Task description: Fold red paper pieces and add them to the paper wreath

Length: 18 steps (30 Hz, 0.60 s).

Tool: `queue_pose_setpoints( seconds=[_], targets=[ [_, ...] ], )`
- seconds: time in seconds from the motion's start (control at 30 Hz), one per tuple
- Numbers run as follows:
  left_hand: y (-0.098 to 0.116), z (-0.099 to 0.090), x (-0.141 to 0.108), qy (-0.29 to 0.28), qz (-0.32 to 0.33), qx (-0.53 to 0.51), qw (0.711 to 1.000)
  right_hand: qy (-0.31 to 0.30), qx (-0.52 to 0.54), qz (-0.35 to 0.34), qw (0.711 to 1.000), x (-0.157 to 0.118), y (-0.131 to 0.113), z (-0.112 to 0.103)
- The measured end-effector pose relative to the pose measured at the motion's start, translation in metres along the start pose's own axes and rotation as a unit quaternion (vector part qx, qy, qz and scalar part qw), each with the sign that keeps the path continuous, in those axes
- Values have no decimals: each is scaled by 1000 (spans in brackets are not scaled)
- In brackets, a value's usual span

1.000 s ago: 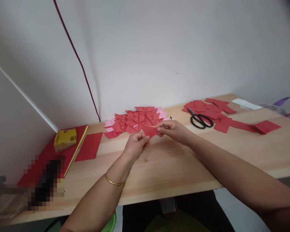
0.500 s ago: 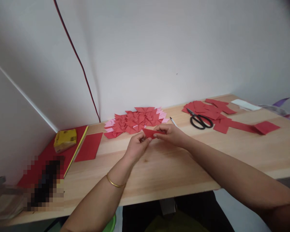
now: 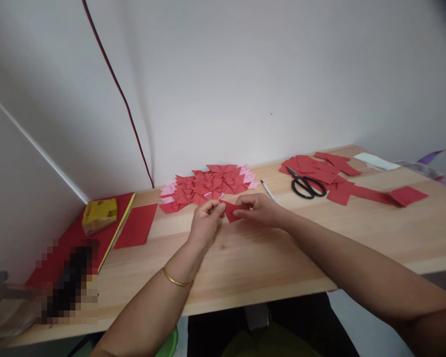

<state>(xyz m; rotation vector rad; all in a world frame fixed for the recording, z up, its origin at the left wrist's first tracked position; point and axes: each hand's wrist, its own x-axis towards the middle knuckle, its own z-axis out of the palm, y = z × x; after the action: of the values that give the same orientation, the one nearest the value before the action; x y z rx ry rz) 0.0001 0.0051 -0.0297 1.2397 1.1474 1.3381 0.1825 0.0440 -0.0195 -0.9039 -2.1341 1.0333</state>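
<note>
- Pale grey wall (image 3: 223, 89) rises behind a light wooden tabletop (image 3: 252, 267) in the head view, with a dark red cable (image 3: 115, 79) running down it to the far edge.
- Near the middle of the tabletop, the left hand (image 3: 207, 217) pinches the upper left corner of a small folded piece of red paper (image 3: 230, 211) between thumb and fingers; a thin gold bangle (image 3: 176, 282) circles that wrist.
- Opposite, the right hand (image 3: 259, 210) grips the same piece's right side, thumb on the near face.
- Just beyond, toward the far edge, lies a heap of pointed red and pink folded paper shapes (image 3: 211, 184).
- Right of the heap rests a slim white pen with a dark tip (image 3: 268, 190).
- Toward the far right corner, black-handled scissors (image 3: 308, 184) lie against loose flat red paper pieces (image 3: 321, 172).
- Near the left edge, a yellow printed packet (image 3: 100, 214) sits on a large dark red sheet (image 3: 68, 238), beside a red paper rectangle (image 3: 136, 227).
</note>
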Motion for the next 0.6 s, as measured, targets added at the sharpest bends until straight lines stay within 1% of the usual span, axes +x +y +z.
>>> queue_pose_setpoints(
  seconds=[0.17, 0.27, 0.33, 0.37, 0.43, 0.47, 0.5, 0.53, 0.6],
  targets=[
    [1, -1, 2, 12, -12, -32, 999, -18, 0, 2, 1000, 0, -1, -3],
    [5, 0, 3, 33, -10, -51, 998, -13, 25, 8, 1000, 0, -3, -3],
    [8, 1, 3, 53, -16, -88, 995, 11, 81, 37, 996, 0, -2, -2],
    [9, 2, 4, 63, -26, -112, 991, 36, 121, 54, 991, 1, -1, -2],
    [11, 3, 3, 77, -52, -154, 984, 95, 200, 78, 972, 2, 2, -1],
    [12, 3, 3, 80, -65, -168, 980, 117, 228, 86, 963, 3, 3, 0],
    [13, 4, 2, 82, -75, -176, 978, 125, 241, 90, 958, 3, 3, 0],
    [13, 4, 2, 81, -81, -180, 977, 119, 238, 93, 960, 3, 4, 1],
    [12, 5, 0, 73, -87, -186, 976, 83, 197, 96, 972, 3, 3, 2]
  ],
)
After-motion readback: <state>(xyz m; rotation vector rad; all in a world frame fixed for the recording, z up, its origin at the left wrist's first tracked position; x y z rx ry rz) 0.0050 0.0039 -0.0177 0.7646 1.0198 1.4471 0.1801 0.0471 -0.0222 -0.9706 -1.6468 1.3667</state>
